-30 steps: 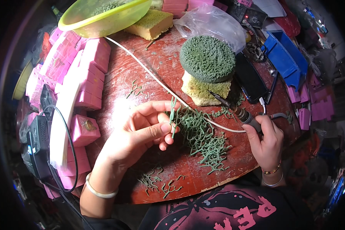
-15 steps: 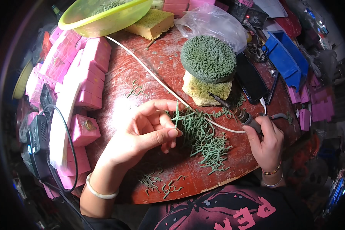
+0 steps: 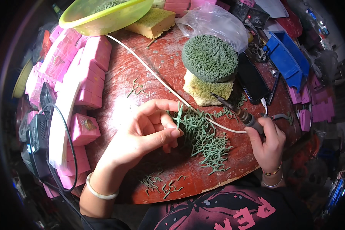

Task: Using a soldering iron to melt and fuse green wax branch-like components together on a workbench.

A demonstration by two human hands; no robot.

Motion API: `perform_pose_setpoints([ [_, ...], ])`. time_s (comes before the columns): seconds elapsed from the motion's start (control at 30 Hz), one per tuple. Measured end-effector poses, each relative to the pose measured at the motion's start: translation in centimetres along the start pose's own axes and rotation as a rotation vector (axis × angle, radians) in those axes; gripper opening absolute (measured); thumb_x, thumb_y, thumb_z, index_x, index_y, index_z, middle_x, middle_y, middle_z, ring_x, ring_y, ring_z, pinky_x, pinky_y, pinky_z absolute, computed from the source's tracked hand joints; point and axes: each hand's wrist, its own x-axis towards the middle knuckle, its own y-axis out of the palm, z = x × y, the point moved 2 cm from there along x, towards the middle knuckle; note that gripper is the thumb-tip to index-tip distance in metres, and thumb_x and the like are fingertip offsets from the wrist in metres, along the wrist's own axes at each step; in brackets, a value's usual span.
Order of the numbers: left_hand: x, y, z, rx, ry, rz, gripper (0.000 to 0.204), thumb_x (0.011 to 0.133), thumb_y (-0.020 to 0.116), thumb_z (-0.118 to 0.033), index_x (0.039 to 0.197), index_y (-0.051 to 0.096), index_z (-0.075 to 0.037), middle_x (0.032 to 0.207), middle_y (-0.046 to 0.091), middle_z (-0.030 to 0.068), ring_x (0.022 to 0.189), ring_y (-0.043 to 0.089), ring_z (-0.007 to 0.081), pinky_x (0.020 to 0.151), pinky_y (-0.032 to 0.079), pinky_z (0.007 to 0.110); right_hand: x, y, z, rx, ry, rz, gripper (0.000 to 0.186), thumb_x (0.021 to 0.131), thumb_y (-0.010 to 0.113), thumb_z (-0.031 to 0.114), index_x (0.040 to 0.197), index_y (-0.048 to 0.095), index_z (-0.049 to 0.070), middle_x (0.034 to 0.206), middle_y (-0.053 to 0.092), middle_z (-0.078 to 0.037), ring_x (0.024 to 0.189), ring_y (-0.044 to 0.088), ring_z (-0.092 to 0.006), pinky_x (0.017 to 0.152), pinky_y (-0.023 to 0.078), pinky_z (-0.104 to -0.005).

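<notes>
My left hand point(image 3: 143, 132) pinches a thin green branched piece point(image 3: 179, 115) between thumb and forefinger, holding it upright just left of a tangled heap of similar green twig-like pieces point(image 3: 209, 140). My right hand point(image 3: 270, 147) is closed round the grey handle of a soldering iron point(image 3: 242, 114). Its dark tip points up and left, at the lower right part of a pale yellow sponge point(image 3: 205, 92); whether it touches cannot be told. A round, rough-textured green pad point(image 3: 210, 57) rests on the sponge's far part. The iron and the held piece are apart.
A white cable point(image 3: 151, 71) crosses the red tabletop point(image 3: 122, 73). Pink blocks point(image 3: 90, 82) are stacked at the left. A yellow-green basin point(image 3: 111, 19) and a yellow sponge block point(image 3: 151, 23) stand at the back. Rightward lie a phone point(image 3: 253, 78) and a blue bin point(image 3: 287, 57).
The iron in my right hand has shifted slightly right and down. The green piece in my left hand has moved slightly right and turned, showing more of its branches.
</notes>
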Motion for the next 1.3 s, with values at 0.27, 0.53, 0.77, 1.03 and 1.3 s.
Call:
perform_pose_setpoints([
  [0.27, -0.1, 0.0, 0.4, 0.017, -0.066, 0.127, 0.041, 0.089, 0.065, -0.005, 0.127, 0.049, -0.005, 0.086, 0.062, 0.0022, 0.074, 0.061, 0.0102, 0.065, 0.051, 0.024, 0.0, -0.2, 0.8, -0.010, -0.269, 0.039, 0.038, 0.085, 0.072, 0.035, 0.092, 0.056, 0.001, 0.070, 0.055, -0.008, 0.057, 0.058, -0.0273, 0.048, 0.044, -0.0367],
  [0.53, -0.1, 0.9, 0.6, -0.015, -0.070, 0.056, 0.045, 0.083, 0.067, 0.002, 0.126, 0.051, -0.002, 0.076, 0.058, 0.0031, 0.061, 0.058, 0.0118, 0.056, 0.048, 0.024, 0.1, 0.2, 0.9, -0.035, -0.307, 0.042, 0.038, 0.083, 0.074, 0.032, 0.093, 0.056, 0.000, 0.070, 0.054, -0.008, 0.056, 0.057, -0.0268, 0.047, 0.044, -0.0361],
  [0.77, -0.1, 0.9, 0.6, -0.019, -0.076, 0.057, 0.046, 0.083, 0.068, 0.002, 0.125, 0.051, -0.003, 0.075, 0.058, 0.0034, 0.061, 0.058, 0.0124, 0.055, 0.048, 0.024, 0.1, 0.1, 0.9, -0.037, -0.306, 0.055, 0.037, 0.083, 0.075, 0.031, 0.092, 0.056, 0.000, 0.070, 0.054, -0.008, 0.055, 0.057, -0.0264, 0.047, 0.043, -0.0357],
  [1.03, 0.0, 0.8, 0.7, -0.026, -0.070, 0.058, 0.046, 0.083, 0.068, 0.002, 0.125, 0.050, -0.002, 0.076, 0.059, 0.0041, 0.061, 0.058, 0.0127, 0.055, 0.049, 0.024, 0.2, 0.2, 0.9, -0.022, -0.297, 0.066, 0.037, 0.083, 0.075, 0.031, 0.091, 0.056, 0.001, 0.069, 0.054, -0.008, 0.054, 0.057, -0.0261, 0.046, 0.043, -0.0355],
  [1.3, 0.0, 0.8, 0.8, -0.027, -0.065, 0.070, 0.046, 0.083, 0.068, 0.000, 0.126, 0.050, -0.002, 0.077, 0.060, 0.0046, 0.062, 0.058, 0.0126, 0.056, 0.049, 0.024, 0.1, 0.3, 0.8, -0.025, -0.294, 0.064, 0.036, 0.083, 0.075, 0.032, 0.090, 0.056, 0.002, 0.067, 0.053, -0.007, 0.053, 0.056, -0.0258, 0.045, 0.042, -0.0352],
])
